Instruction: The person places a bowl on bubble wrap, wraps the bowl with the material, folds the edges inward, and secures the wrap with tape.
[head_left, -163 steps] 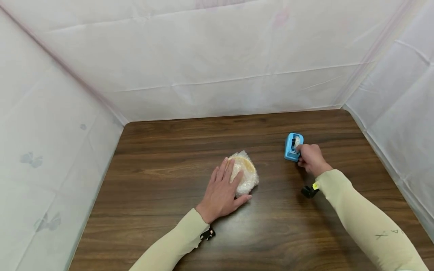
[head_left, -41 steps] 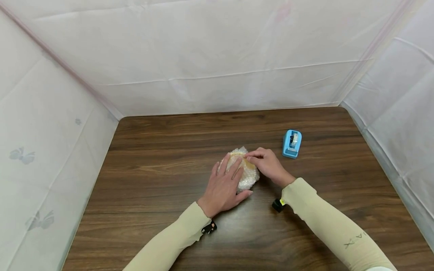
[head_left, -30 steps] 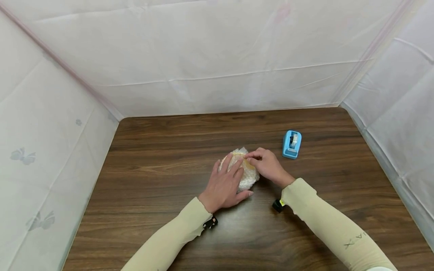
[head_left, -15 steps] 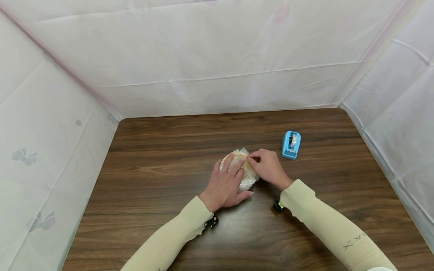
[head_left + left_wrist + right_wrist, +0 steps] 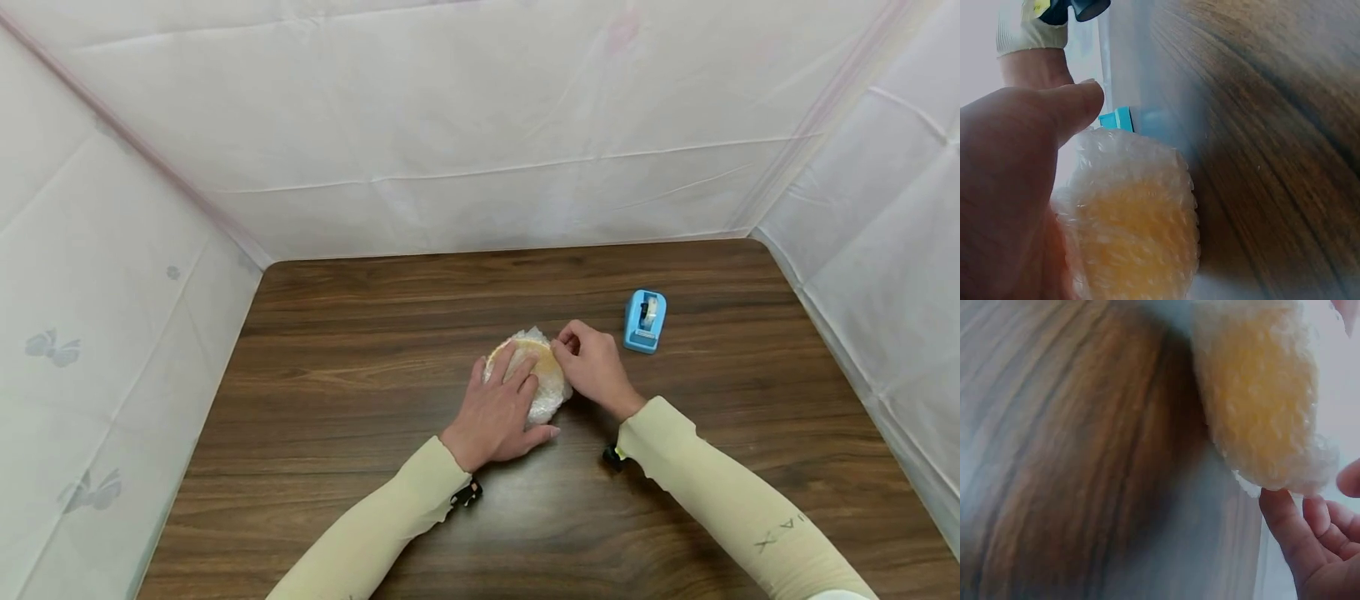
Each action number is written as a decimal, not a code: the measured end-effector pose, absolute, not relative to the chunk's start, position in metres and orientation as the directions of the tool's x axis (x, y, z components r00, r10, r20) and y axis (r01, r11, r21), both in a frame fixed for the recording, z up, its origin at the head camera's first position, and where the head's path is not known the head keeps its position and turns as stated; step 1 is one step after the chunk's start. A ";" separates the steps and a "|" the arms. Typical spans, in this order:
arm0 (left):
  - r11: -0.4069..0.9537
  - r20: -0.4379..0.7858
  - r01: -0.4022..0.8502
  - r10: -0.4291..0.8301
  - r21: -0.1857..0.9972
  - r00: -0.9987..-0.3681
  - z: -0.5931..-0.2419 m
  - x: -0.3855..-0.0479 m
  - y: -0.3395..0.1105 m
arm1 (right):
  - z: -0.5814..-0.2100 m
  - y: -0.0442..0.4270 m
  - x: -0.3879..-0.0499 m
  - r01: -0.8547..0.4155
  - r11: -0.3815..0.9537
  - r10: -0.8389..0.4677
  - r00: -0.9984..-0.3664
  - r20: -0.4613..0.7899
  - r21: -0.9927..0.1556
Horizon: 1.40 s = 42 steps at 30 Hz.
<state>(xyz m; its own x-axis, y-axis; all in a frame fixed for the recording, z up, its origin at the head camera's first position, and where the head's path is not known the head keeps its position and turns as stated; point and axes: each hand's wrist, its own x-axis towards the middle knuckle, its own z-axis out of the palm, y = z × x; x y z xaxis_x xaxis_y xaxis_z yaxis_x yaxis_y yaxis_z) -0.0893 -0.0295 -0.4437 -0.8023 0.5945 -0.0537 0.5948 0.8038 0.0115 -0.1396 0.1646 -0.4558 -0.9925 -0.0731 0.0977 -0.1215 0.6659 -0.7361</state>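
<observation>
A round, yellowish thing wrapped in bubble wrap (image 5: 550,385) lies on the table; its exact kind is hidden by the wrap. My left hand (image 5: 497,414) rests on its left part with spread fingers, the thumb on the near side. At its upper right edge is my right hand (image 5: 594,367), with bent fingers. The right wrist view shows one of its fingers (image 5: 1285,528) touching the rim of the wrap, while another fingertip stands apart from it. No piece of tape can be made out. A blue tape dispenser (image 5: 645,322) stands to the right, beyond my right hand.
The dark wood-grain table (image 5: 360,350) ends in a rounded far edge. White sheeting (image 5: 465,150) hangs behind it and along both sides. A black wrist camera (image 5: 613,457) sits below my right cuff, another camera (image 5: 467,493) below my left.
My right hand left the tape dispenser and came to the wrapped thing. Over the last second its fingertips moved slightly right, from the top to the edge. My left hand stayed on the wrap.
</observation>
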 end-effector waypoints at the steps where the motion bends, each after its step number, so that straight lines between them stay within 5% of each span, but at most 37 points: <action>1: 0.803 -0.052 0.595 0.595 0.011 -0.802 -0.444 -0.089 -0.030 | -0.456 0.165 -0.141 -0.122 0.657 -0.075 -0.993 0.096 -0.744; 15: 0.792 0.025 0.609 0.610 -0.041 -0.792 -0.446 -0.088 -0.030 | -0.446 0.156 -0.151 -0.286 0.744 -0.238 -0.958 0.160 -0.604; 29: 0.785 0.070 0.617 0.620 -0.055 -0.782 -0.449 -0.088 -0.031 | -0.453 0.167 -0.171 -0.011 0.621 -0.149 -0.983 -0.105 -0.784; 37: 0.790 0.015 0.612 0.613 -0.021 -0.790 -0.453 -0.087 -0.030 | -0.455 0.169 -0.174 0.322 0.414 -0.103 -0.913 -0.395 -0.851; 42: 0.789 0.012 0.614 0.614 -0.020 -0.789 -0.454 -0.088 -0.030 | -0.454 0.172 -0.176 0.413 0.381 -0.086 -0.875 -0.476 -0.828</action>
<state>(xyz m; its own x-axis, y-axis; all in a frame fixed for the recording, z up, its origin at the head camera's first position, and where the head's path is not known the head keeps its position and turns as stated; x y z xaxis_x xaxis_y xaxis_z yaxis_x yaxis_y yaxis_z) -0.0877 -0.0301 -0.4541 -0.7890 0.6142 0.0121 0.6139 0.7891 -0.0205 -0.1759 0.1717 -0.4539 -0.8754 -0.0857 -0.4758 0.4126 0.3805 -0.8276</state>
